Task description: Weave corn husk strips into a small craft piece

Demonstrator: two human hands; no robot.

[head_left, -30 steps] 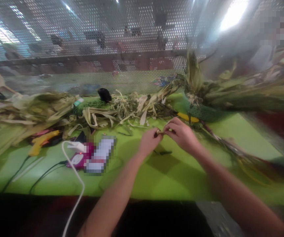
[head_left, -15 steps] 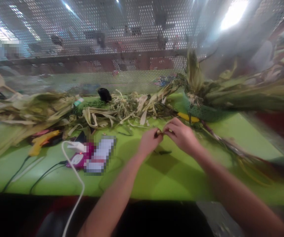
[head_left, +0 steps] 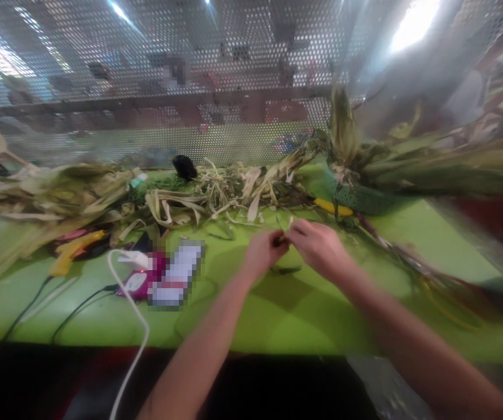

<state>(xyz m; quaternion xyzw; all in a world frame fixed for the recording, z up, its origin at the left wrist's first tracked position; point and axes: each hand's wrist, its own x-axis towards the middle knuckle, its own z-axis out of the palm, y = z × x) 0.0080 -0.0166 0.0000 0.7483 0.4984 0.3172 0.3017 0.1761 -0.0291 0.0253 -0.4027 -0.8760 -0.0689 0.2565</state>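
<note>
Over the middle of the green table (head_left: 216, 321), my left hand (head_left: 265, 252) is closed in a pinch around a small leaf piece (head_left: 280, 239), mostly hidden by the fingers. My right hand (head_left: 315, 245) meets it fingertip to fingertip, also pinched, with a pale strip end (head_left: 291, 221) poking up above its fingers. A narrow dark green leaf bit (head_left: 287, 270) shows just below the hands; whether it hangs from them or lies on the table, I cannot tell.
Dried leaves and husks (head_left: 177, 204) are heaped along the back. To the left are a yellow glue gun (head_left: 74, 251), a magenta power box (head_left: 138, 284), a white cable (head_left: 146, 326) and a blurred-out phone (head_left: 179, 271). A green basket (head_left: 356, 195) holds long leaves at right.
My right hand has turned, its fingers curling down closer to the left hand. The pale strip end now shows above them. My left hand has barely moved.
</note>
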